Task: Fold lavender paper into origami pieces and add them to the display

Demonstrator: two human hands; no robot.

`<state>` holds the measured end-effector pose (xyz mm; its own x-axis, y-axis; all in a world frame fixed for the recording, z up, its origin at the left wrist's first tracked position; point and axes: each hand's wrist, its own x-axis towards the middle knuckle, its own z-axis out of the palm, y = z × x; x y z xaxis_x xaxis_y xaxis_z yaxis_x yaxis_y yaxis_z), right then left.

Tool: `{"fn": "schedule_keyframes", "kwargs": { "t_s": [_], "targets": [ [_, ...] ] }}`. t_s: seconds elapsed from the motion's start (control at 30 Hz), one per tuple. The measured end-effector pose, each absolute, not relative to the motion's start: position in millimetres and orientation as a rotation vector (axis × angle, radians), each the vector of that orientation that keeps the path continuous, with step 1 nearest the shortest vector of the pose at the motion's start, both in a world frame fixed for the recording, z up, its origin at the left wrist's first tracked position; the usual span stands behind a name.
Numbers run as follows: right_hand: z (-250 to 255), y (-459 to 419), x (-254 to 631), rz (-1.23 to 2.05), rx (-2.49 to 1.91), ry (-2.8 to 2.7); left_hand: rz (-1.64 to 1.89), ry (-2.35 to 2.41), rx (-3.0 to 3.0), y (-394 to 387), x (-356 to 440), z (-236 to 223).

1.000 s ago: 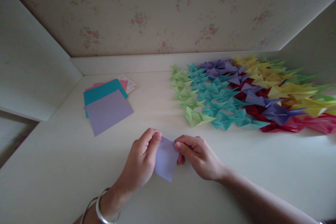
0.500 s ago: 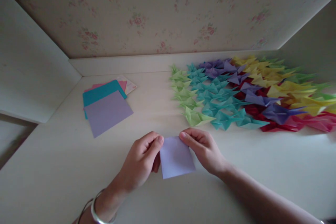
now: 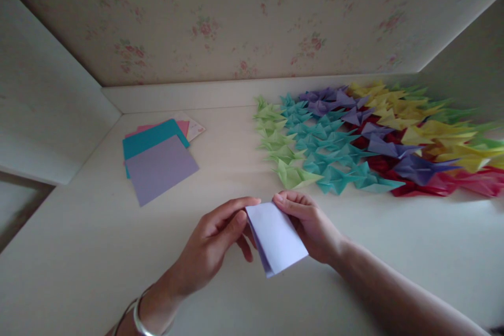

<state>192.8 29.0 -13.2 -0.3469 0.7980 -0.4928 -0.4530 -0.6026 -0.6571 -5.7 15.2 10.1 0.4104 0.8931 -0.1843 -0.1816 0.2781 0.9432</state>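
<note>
A folded lilac sheet of origami paper [image 3: 277,239] is held over the table, tilted, its layers slightly parted along the left edge. My right hand [image 3: 311,220] pinches its upper right corner between thumb and fingers. At the upper left corner is my left hand [image 3: 220,241], its thumb by the side edge and its index finger along the top, with the other fingers partly hidden behind the paper. The left hand's grip looks light. A bracelet [image 3: 138,317] circles the left wrist.
Lilac paper [image 3: 165,170] lies over a teal sheet [image 3: 151,139] and pink paper at the left. Rows of folded paper shapes, among them green [image 3: 293,174], teal [image 3: 334,179], purple [image 3: 419,168] and yellow [image 3: 433,134], cover the right back. A floral wall [image 3: 236,21] rises behind the white table [image 3: 220,157].
The folded paper has tilted and shifted right, its lower end swinging rightward and its left edge parting. My left index finger has stretched along the top, and the left fingers have loosened.
</note>
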Motion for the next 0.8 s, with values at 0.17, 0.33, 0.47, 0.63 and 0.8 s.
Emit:
{"fn": "schedule_keyframes", "kwargs": {
  "t_s": [0.17, 0.33, 0.47, 0.63, 0.8],
  "targets": [
    [-13.7, 28.8, 192.2, 2.057, -1.046, -0.534, 0.854, 0.835, 1.043, 14.8, -5.7, 13.3],
    [-13.2, 29.0, 192.0, 2.044, -1.050, -0.518, 0.831, 0.878, 1.022, 13.7, -8.0, 13.4],
    [-13.0, 29.1, 192.0, 2.059, -1.055, -0.529, 0.837, 0.858, 1.072, 13.3, -7.7, 12.9],
    [-9.5, 29.8, 192.3, 2.067, -1.063, -0.562, 0.749, 0.897, 1.091, 13.1, -8.6, 12.2],
    [-6.4, 31.0, 192.7, 2.049, -1.087, -0.563, 0.713, 0.989, 1.155, 11.6, -9.1, 9.3]
  ]
}}
